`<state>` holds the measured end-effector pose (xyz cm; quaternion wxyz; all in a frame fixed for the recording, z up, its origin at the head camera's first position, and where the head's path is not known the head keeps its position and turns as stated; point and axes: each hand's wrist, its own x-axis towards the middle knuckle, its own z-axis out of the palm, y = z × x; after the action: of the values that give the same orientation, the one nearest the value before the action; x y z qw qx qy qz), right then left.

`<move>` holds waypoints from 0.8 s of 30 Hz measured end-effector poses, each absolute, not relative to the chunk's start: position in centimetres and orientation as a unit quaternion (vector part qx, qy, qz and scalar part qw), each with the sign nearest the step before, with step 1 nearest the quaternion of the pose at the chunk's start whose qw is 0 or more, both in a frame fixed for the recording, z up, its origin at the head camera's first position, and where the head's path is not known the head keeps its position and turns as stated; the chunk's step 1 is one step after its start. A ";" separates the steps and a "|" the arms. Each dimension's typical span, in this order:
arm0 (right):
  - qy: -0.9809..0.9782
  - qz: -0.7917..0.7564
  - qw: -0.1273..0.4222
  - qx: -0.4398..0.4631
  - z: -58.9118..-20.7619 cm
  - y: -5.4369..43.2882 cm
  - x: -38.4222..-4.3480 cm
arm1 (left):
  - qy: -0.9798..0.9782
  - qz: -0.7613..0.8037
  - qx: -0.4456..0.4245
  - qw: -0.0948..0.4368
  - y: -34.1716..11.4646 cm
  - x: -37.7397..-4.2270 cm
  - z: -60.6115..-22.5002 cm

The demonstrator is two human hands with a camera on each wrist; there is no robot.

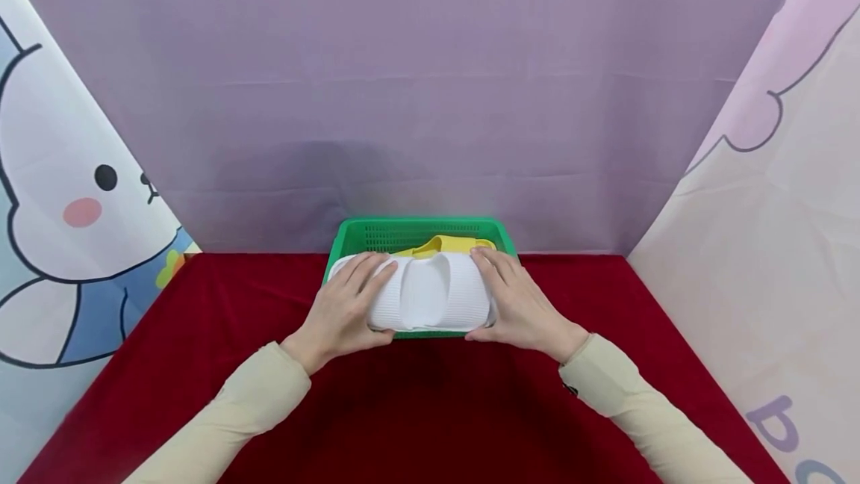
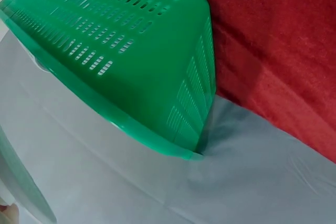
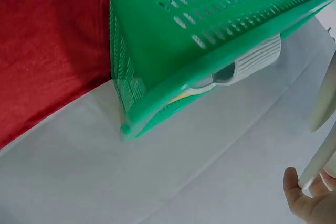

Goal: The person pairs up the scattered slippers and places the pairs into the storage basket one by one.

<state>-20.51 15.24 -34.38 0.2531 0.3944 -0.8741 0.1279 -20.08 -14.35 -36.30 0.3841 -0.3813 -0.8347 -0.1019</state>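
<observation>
A pair of white slippers (image 1: 468, 291) with ribbed straps is held between both hands, overlapping the front of a green basket (image 1: 419, 223) in the head view. My left hand (image 1: 341, 314) grips the left end, fingers on top and thumb at the near edge. On the right end my right hand (image 1: 524, 314) grips the same way. In the right wrist view the slipper soles (image 3: 318, 163) appear at the right edge, apart from the basket. A yellow slipper (image 1: 453, 243) lies inside the basket, partly covered. Beside it a white ribbed strap (image 3: 258, 59) shows over the basket rim.
The basket stands at the back of a table with a red cloth (image 1: 430, 409). Close behind it rises a purple-grey backdrop (image 1: 430, 95). Printed cartoon panels (image 1: 74, 193) flank the table on both sides.
</observation>
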 end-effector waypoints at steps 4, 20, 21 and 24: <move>-0.869 0.144 0.261 0.395 -34.8 15.1 -20.4 | -0.834 -0.099 -0.383 0.385 -14.2 -20.1 -36.4; -0.859 0.173 0.283 0.391 -35.1 14.6 -19.8 | -0.829 -0.094 -0.390 0.389 -13.2 -20.2 -36.4; -0.859 0.174 0.281 0.390 -35.1 14.5 -19.8 | -0.829 -0.095 -0.391 0.389 -13.1 -20.2 -36.4; -0.861 0.177 0.279 0.388 -35.1 14.4 -19.7 | -0.827 -0.098 -0.392 0.391 -12.9 -20.2 -36.4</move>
<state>-19.67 14.42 -35.12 0.2786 0.3879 -0.8606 0.1771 -20.21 -12.85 -36.39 0.3906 -0.3923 -0.8271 -0.0977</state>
